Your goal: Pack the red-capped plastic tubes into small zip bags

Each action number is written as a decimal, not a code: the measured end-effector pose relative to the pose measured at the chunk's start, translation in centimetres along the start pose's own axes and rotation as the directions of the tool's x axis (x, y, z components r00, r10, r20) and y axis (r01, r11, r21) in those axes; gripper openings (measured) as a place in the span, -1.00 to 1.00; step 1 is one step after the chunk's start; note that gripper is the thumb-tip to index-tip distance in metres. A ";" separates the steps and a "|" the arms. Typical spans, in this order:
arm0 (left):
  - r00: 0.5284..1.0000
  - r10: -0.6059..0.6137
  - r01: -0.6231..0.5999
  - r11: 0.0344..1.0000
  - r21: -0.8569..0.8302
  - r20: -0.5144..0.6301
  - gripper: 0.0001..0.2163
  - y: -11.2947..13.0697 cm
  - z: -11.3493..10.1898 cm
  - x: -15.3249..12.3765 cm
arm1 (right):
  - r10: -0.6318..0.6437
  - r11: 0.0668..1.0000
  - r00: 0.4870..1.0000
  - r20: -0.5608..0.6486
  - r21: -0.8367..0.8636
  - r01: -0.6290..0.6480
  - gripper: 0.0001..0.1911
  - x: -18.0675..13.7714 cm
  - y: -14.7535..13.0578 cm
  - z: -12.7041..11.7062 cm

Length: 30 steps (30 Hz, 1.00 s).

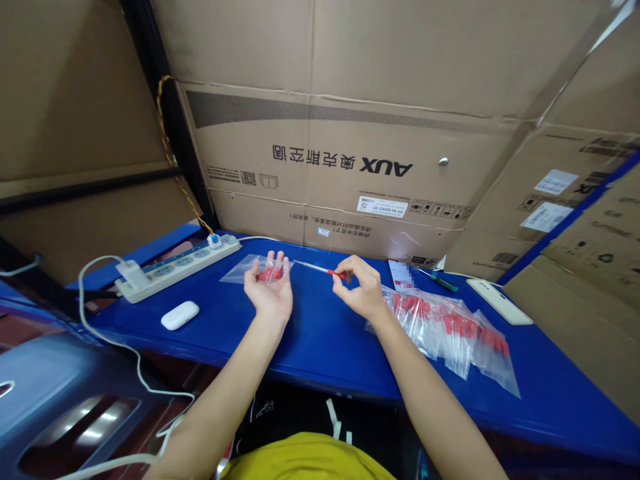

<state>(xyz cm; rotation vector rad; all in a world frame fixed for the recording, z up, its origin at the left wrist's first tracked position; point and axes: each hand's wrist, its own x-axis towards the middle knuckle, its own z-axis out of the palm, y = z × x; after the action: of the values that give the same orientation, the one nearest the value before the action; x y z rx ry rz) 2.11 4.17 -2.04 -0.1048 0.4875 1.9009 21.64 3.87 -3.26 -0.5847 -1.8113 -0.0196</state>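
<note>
My left hand [270,288] is held palm up over the blue table [310,340], fingers curled round a small clear bag [260,269] with red pieces inside. My right hand [361,287] pinches the red handle of a thin screwdriver [320,269], whose metal shaft points left toward the bag's mouth. The two hands are a little apart, joined only by the tool's line.
A pile of filled clear bags with red parts [450,330] lies right of my right hand. A white power strip [175,267] with a plugged charger, a white earbud case [180,315], a green screwdriver [443,283] and a white phone-like slab [499,301] lie on the table. Cardboard boxes [350,167] wall the back.
</note>
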 end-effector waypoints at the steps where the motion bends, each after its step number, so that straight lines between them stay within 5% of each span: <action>1: 1.000 0.004 -0.004 1.000 -0.004 0.009 -0.94 0.0 0.0 0.0 | -0.009 1.000 1.000 0.011 0.015 0.009 -0.84 0.0 -0.2 0.2; 14: 0.954 -0.234 0.207 0.966 0.155 0.185 -0.74 -2.5 -0.7 -2.9 | 0.011 0.982 0.996 0.089 -0.187 0.006 -0.93 -1.1 -0.4 2.8; 22: 0.942 -0.270 0.241 0.957 0.161 0.201 -0.72 -2.6 -0.6 -3.3 | 0.182 0.944 0.978 0.099 -0.295 -0.146 -0.91 -1.2 -1.1 3.1; 30: 0.943 -0.263 0.233 0.959 0.162 0.201 -0.67 -2.6 -0.7 -3.0 | 0.159 0.956 0.975 0.155 -0.272 -0.113 -0.78 -1.1 -1.0 3.0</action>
<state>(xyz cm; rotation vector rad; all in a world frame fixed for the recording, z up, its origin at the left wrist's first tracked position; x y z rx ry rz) 5.49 2.08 -2.53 0.1293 0.4290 1.6031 18.78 3.48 -4.98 -0.9241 -1.9498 -0.1183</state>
